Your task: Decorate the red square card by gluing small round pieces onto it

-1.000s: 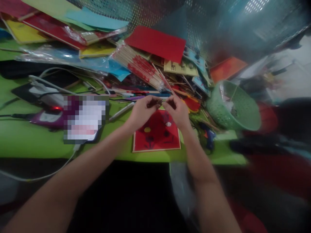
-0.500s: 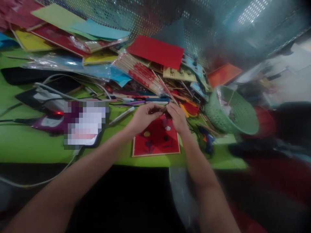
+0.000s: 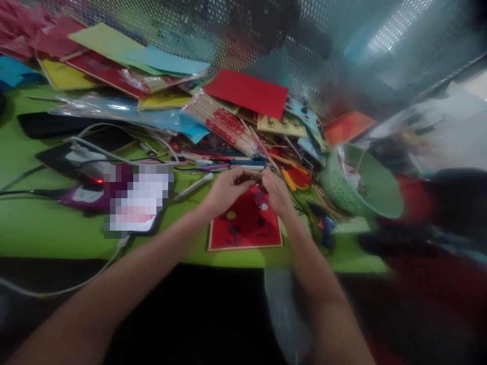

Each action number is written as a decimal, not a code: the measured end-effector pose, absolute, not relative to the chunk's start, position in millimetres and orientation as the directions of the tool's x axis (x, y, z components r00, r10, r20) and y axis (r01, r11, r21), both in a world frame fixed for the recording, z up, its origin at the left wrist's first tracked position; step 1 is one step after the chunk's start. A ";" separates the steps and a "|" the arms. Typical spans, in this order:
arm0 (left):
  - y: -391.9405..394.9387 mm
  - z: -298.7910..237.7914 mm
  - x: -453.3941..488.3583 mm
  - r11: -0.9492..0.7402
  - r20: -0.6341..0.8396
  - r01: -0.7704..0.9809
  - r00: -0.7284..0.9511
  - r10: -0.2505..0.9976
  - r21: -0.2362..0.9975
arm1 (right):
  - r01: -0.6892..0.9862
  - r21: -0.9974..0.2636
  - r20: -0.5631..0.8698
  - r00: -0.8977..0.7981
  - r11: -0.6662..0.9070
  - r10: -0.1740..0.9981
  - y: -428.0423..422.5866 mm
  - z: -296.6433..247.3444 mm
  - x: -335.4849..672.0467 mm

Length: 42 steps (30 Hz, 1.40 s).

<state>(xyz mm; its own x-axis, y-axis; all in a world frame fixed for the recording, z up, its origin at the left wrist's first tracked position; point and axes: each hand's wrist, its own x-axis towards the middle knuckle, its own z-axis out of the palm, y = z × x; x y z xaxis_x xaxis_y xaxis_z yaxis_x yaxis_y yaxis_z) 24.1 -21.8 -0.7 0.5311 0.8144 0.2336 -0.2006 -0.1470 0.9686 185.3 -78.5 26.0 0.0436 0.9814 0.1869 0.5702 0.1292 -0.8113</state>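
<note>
hands: both bare, tips close together; i read places off a clock centred on the red panel (image 3: 245, 242), 12 pointing away from the person.
left hand (image 3: 227, 192): at 11, thumb and finger appear pinched on a small brownish piece (image 3: 256, 178), too blurred for me to name.
right hand (image 3: 276, 191): at 1, fingers curled against the same spot; from here i cannot tell whether they grip it.
panel: flat on the green table (image 3: 36, 230), its far edge under the hands; a yellow dot (image 3: 231, 215), a white patch (image 3: 263, 207) and dark shapes (image 3: 234, 234) on its face.
3 o'clock: what looks like a blue glue gun (image 3: 327, 230), near the right forearm.
10 o'clock: white pen (image 3: 194, 186), well clear of the fingers.
slip risk: a piece that tiny could pop out of a loose pinch and, i judge, get lost among the sticks (image 3: 224, 124) between 11 and 12.
smear risk: a dropped wrist could drag the shapes, if they are not fixed.
snag risk: an outward elbow swing could knock the gun.
</note>
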 end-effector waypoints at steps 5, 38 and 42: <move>-20.7 -0.9 24.1 -0.146 0.248 -0.227 0.534 0.808 0.963 | 0.480 -0.871 0.166 0.089 0.104 0.982 -79.2 26.1 181.0; -20.3 -4.2 23.2 -0.305 0.344 -0.160 0.507 0.791 0.939 | 0.343 -0.936 0.109 0.081 0.075 0.991 -78.7 29.6 176.1; -20.6 -3.9 23.0 -0.309 0.344 -0.156 0.513 0.786 0.938 | 0.338 -0.939 0.096 0.079 0.064 0.992 -78.3 29.0 178.6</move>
